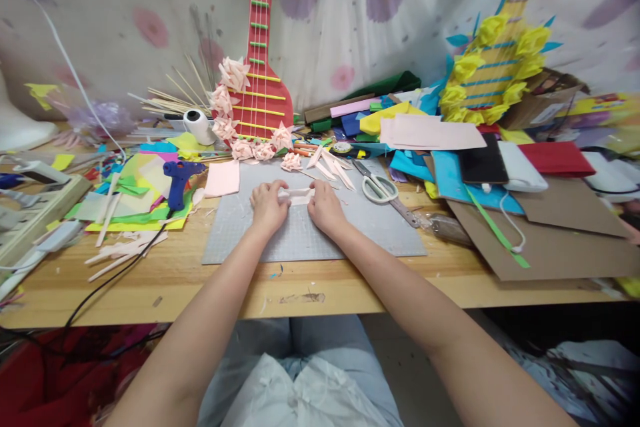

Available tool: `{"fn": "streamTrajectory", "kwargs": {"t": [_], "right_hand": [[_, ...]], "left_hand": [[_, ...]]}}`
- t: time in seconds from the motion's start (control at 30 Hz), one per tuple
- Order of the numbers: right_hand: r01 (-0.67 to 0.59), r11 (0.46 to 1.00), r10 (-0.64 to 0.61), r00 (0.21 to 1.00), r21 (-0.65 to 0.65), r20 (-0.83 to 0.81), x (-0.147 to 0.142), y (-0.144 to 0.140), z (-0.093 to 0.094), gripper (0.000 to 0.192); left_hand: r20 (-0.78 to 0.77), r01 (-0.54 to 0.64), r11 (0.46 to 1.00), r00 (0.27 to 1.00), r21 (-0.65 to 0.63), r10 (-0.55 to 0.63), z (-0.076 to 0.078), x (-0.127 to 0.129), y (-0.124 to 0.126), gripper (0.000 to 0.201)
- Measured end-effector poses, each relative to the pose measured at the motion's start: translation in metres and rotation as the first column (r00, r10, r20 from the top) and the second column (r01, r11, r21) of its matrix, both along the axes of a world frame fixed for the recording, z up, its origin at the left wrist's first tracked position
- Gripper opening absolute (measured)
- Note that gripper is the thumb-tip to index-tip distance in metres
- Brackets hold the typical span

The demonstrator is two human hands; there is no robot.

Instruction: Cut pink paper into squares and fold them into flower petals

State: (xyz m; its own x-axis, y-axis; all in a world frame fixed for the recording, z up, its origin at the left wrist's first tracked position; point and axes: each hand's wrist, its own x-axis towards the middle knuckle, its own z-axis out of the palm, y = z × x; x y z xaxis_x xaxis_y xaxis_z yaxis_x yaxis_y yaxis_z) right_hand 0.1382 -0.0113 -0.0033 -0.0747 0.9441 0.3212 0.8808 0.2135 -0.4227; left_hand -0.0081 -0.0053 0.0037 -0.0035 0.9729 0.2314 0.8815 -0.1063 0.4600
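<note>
A small folded strip of pale pink paper [300, 196] stretches between my hands above the grey cutting mat [385, 233]. My left hand [270, 205] is closed on its left end, and my right hand [326, 207] grips the right end. The fingertips partly hide the strip. Beyond my hands lie pointed pale pink paper pieces [330, 165] and a pink paper rose [291, 161]. A square pale pink sheet [223, 179] rests at the mat's upper left corner. To the right are scissors [380, 188] with pale handles.
A blue glue gun [181, 181] stands at left near paper scraps [127, 247]. Behind the mat leans a red guitar-shaped craft [263, 103] with pink roses; a yellow one [487, 73] is at right. Cardboard sheets [555, 247] and a black phone [483, 160] lie right.
</note>
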Motion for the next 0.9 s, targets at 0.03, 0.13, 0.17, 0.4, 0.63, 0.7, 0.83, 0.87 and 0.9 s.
{"fn": "streamTrajectory", "kwargs": {"t": [0.03,0.13,0.17,0.4,0.63,0.7,0.83,0.87,0.9], "right_hand": [[0.009,1.0,-0.009,1.0,0.009,0.001,0.0,-0.001,0.001,0.032],[0.059,0.998,-0.059,0.998,0.007,0.028,0.004,-0.003,0.001,0.03],[0.08,0.997,-0.079,0.996,-0.005,0.04,0.005,-0.004,0.001,0.03],[0.109,0.992,-0.105,0.992,-0.058,0.065,0.01,-0.004,0.001,0.029],[0.098,0.993,-0.095,0.995,-0.067,0.042,0.01,-0.002,0.002,0.029],[0.094,0.994,-0.092,0.995,-0.063,0.022,0.011,-0.001,0.002,0.03],[0.087,0.992,-0.093,0.994,-0.088,-0.062,0.016,0.002,0.0,0.03],[0.083,0.991,-0.093,0.991,-0.106,-0.1,0.017,0.004,-0.001,0.03],[0.077,0.989,-0.094,0.986,-0.123,-0.141,0.02,0.005,-0.001,0.029]], "left_hand": [[0.004,-0.027,1.0,1.0,-0.014,0.027,0.001,0.0,0.0,0.036],[-0.012,-0.117,0.99,0.993,-0.083,0.116,0.006,0.002,0.001,0.043],[-0.021,-0.145,0.983,0.989,-0.114,0.144,0.008,0.002,0.002,0.044],[-0.108,-0.175,0.964,0.982,-0.202,0.156,0.012,-0.006,0.003,0.053],[0.076,-0.111,0.976,0.989,-0.19,0.127,0.013,-0.012,0.014,0.031],[0.14,-0.064,0.979,0.986,-0.193,0.092,0.017,-0.009,0.025,0.029],[0.031,0.103,0.937,0.995,-0.333,-0.098,0.031,0.003,0.043,0.032],[-0.03,0.119,0.915,0.99,-0.386,-0.141,0.035,0.007,0.046,0.032],[-0.088,0.115,0.896,0.982,-0.429,-0.169,0.039,0.01,0.049,0.032]]}}
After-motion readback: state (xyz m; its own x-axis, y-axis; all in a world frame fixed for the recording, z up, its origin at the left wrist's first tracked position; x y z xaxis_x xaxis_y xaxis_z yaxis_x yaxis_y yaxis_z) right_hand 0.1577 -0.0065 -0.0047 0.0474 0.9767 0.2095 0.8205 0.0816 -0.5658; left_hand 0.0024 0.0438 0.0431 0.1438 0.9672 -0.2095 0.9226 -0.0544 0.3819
